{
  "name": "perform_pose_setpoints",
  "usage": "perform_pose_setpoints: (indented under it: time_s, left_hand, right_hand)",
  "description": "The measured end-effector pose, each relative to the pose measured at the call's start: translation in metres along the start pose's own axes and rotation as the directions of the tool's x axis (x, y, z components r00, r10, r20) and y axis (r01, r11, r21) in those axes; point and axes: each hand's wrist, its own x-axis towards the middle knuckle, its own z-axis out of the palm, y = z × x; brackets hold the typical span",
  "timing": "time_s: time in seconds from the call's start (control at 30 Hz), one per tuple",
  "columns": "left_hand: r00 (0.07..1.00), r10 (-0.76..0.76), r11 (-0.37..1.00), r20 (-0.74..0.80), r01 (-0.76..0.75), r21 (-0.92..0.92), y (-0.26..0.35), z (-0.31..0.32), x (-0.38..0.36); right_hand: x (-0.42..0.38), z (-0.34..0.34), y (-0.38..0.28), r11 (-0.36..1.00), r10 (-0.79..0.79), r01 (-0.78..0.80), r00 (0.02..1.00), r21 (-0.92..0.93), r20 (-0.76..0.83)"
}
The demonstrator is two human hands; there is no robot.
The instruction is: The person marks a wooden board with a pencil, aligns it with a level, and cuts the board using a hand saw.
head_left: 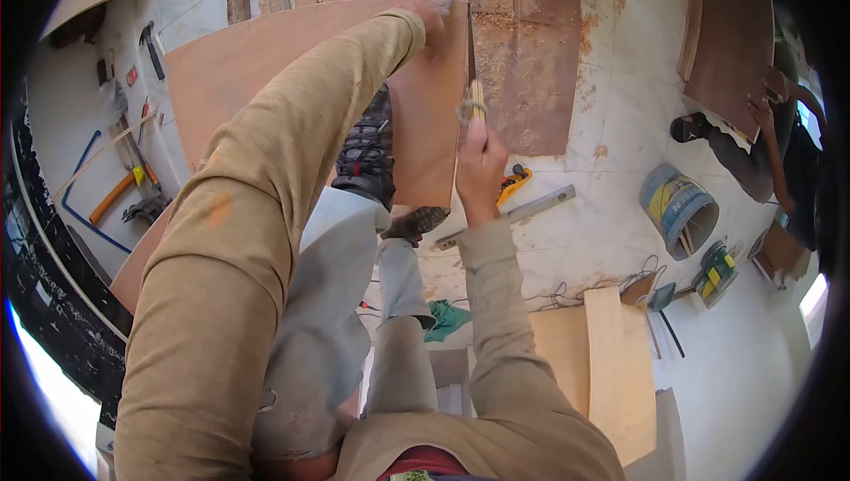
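A curved-edged brown wooden board (429, 127) lies below me, with a black shoe (367, 149) planted on it. My left hand (423, 10) grips the board's far end near the corner, fingers over the edge. Along its right edge, my right hand (480, 167) is closed round a hand tool (478, 99) with a pale wooden handle. The tool's dark, tapering blade is seen nearly edge-on beside the board, pointing away from me. Just right of that hand are a yellow-and-black hand plane (513, 182) and a metal level (540, 208).
Shavings cover brown panels (531, 74) beyond the board. At left lie a hammer (152, 50), a blue-framed hacksaw (78, 167) and other tools. A blue bucket (677, 211) stands at right, near another person (784, 145) with a board. Cables (567, 295) trail by pale wooden sheets (620, 375).
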Motion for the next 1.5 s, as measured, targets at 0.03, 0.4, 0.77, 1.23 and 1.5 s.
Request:
perform_pose_setpoints:
  time_s: [0.03, 0.4, 0.77, 1.23, 1.5]
  left_hand:
    - [1.0, -0.01, 1.0, -0.001, 0.01, -0.007, 0.003, -0.002, 0.0]
    - [0.995, -0.038, 0.997, 0.097, 0.044, -0.057, 0.013, -0.037, -0.02]
    - [0.993, -0.03, 0.999, 0.114, 0.033, -0.025, 0.013, -0.037, -0.028]
    - [0.958, -0.105, 0.994, -0.268, 0.106, -0.011, 0.026, -0.01, -0.04]
    - [0.992, -0.12, 0.991, 0.04, 0.122, -0.058, 0.025, -0.037, -0.044]
  right_hand:
    - [0.044, 0.019, -0.005, 0.992, -0.115, 0.119, 0.99, 0.046, -0.087]
    - [-0.049, 0.002, 0.011, 0.972, -0.126, 0.157, 0.976, 0.175, -0.177]
    - [0.045, 0.023, 0.015, 0.981, -0.15, 0.158, 0.985, 0.11, -0.08]
    - [0.118, 0.047, -0.002, 0.965, -0.114, 0.121, 0.993, 0.231, -0.045]
    - [0.055, 0.01, -0.035, 0.997, -0.072, 0.073, 0.996, 0.019, -0.043]
